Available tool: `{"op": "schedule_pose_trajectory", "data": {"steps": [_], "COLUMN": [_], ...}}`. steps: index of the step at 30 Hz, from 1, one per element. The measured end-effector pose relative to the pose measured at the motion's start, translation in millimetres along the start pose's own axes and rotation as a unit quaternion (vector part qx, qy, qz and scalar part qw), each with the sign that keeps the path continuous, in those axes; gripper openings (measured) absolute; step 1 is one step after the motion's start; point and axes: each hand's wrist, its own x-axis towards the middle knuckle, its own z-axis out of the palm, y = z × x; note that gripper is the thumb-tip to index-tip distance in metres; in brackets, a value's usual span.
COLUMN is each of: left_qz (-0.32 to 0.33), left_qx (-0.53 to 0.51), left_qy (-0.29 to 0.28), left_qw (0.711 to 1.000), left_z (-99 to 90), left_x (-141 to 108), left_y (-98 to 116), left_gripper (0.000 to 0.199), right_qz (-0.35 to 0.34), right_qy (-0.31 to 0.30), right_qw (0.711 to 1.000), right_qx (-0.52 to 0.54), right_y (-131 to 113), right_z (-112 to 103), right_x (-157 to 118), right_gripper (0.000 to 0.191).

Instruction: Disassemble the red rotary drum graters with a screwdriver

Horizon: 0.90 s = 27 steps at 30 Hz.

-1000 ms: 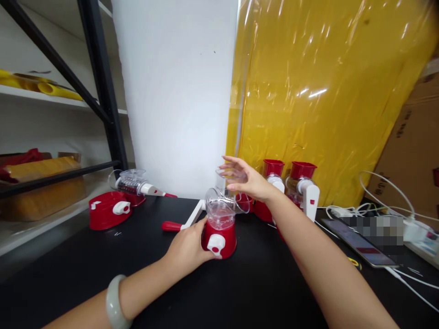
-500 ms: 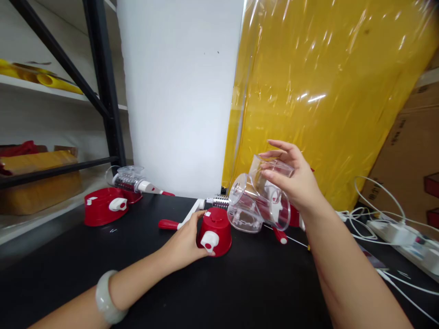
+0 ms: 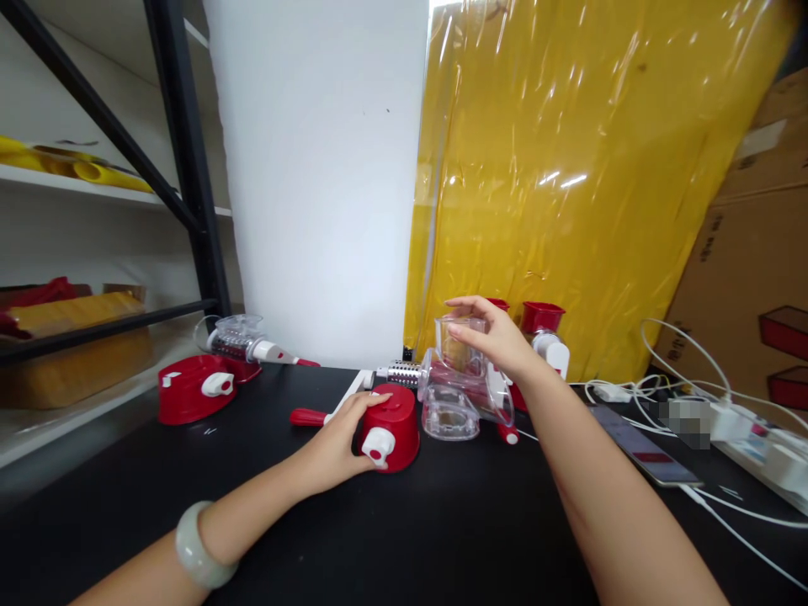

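Observation:
My left hand (image 3: 341, 438) is wrapped round a small red grater base (image 3: 399, 412) with a white knob (image 3: 379, 446) on its front. My right hand (image 3: 489, 337) grips the hopper of a clear plastic grater housing (image 3: 449, 417). The housing is upright on the table, just right of the red base. Behind the base lies a perforated metal grater drum (image 3: 402, 372), its far end partly behind the clear plastic. A white crank with a red handle (image 3: 308, 417) lies to the left, partly behind my left hand.
At the left stand another red base (image 3: 193, 396) and a clear grater housing (image 3: 238, 328) with a drum inside. Behind my right arm are red-and-white grater parts (image 3: 543, 324). A phone (image 3: 647, 446), white cables and a power strip (image 3: 751, 446) lie at the right.
My right hand has brought the clear housing down and turned it from tilted to upright on the table. The left hand stays on the red base. The view has shifted slightly right.

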Motion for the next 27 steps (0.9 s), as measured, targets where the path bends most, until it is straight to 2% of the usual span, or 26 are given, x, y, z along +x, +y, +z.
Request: {"op": "schedule_pose_trajectory", "data": {"steps": [5, 8, 10, 13, 14, 15, 17, 19, 22, 27], "left_qz": [-0.01, 0.009, -0.001, -0.073, -0.087, -0.094, -0.107, -0.112, -0.112, -0.109], "left_qx": [-0.015, -0.041, -0.069, -0.031, -0.006, 0.017, 0.032, 0.035, 0.047, 0.053], "left_qy": [-0.002, 0.003, 0.059, 0.193, 0.208, 0.198, 0.132, 0.108, 0.086, 0.028], "left_qw": [1.0, 0.999, 0.996, 0.978, 0.974, 0.976, 0.985, 0.987, 0.989, 0.992], "left_z": [8.4, -5.2, -31.0, -85.9, -103.1, -117.5, -134.6, -136.8, -125.1, -109.4], "left_x": [0, 4, 14, 41, 52, 61, 74, 81, 84, 91], "left_y": [-1, 3, 3, -15, -26, -39, -67, -94, -123, -143], "left_gripper": [0.09, 0.085, 0.086, 0.089, 0.091, 0.093, 0.088, 0.084, 0.083, 0.081], "right_qz": [-0.002, -0.011, -0.02, -0.028, -0.026, -0.021, -0.005, 0.018, 0.042, 0.051], "right_qy": [-0.008, -0.01, -0.007, -0.005, -0.004, -0.004, -0.015, -0.035, -0.06, -0.08], "right_qw": [1.0, 1.0, 1.0, 0.999, 1.0, 1.0, 1.0, 0.999, 0.997, 0.994], "right_qx": [0.004, -0.004, -0.014, -0.017, -0.017, -0.019, -0.018, -0.007, 0.022, 0.053], "right_y": [6, 7, 8, 12, 13, 15, 18, 22, 30, 46], "right_z": [1, -1, -4, -5, -4, -3, 1, 5, 11, 14], "right_x": [1, 2, 2, 3, 3, 3, 4, 3, 3, 4], "right_gripper": [0.044, 0.042, 0.04, 0.039, 0.039, 0.04, 0.04, 0.041, 0.042, 0.045]}}
